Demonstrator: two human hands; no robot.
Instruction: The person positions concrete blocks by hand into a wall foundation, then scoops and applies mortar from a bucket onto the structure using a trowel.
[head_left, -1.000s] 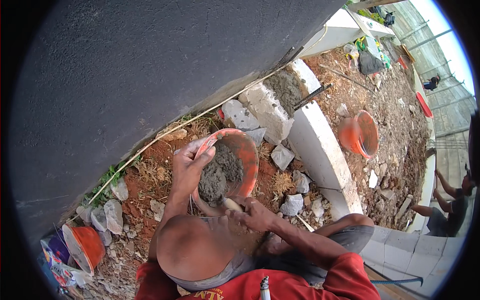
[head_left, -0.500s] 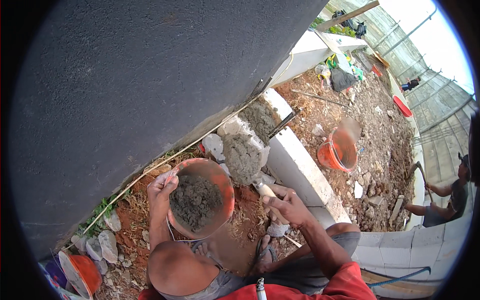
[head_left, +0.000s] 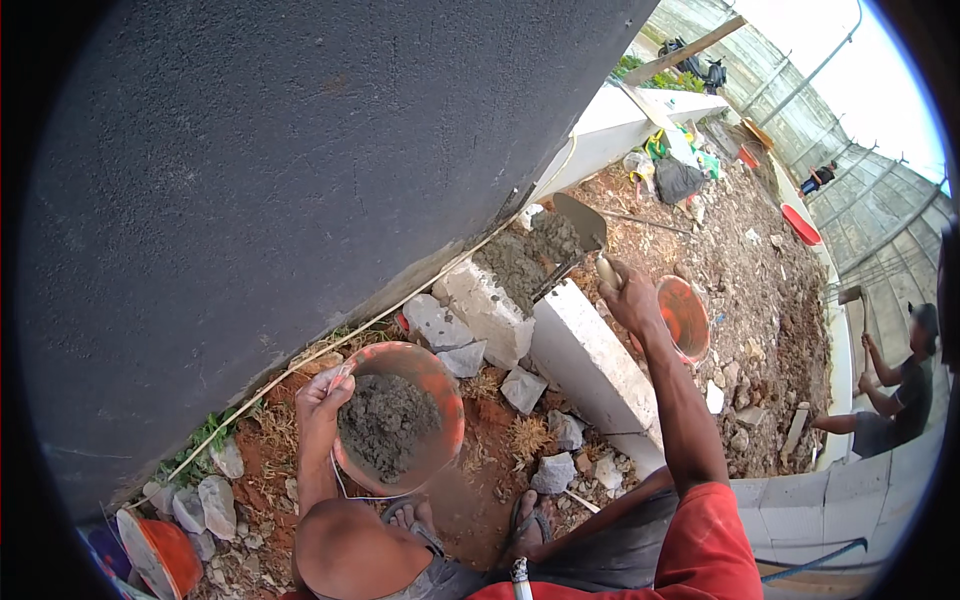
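My left hand (head_left: 324, 392) is closed on the rim of an orange bucket (head_left: 449, 388), which tilts toward me between the wall and my knee. Grey wet mortar (head_left: 388, 425) lies inside it. Out in front, my right hand (head_left: 632, 300) grips the pale handle of a trowel (head_left: 580, 220). Its metal blade is at the far side of a mound of mortar (head_left: 517, 262) that fills the gap between a white-grey block (head_left: 487, 305) and the low white block wall (head_left: 590, 350). Dark rebar sticks out beside the mortar.
A dark plastered wall (head_left: 300, 180) rises on my left. Broken stones (head_left: 432, 322) lie around the bucket. Beyond the low wall stand another orange bucket (head_left: 684, 315) and a red basin (head_left: 800, 225). At right a person (head_left: 905, 385) holds a long-handled tool. An orange container (head_left: 172, 555) lies lower left.
My right hand has moved forward with the trowel, from near the bucket to the mortar gap. The mortar carried on the blade is now off it. The person at right has raised the tool.
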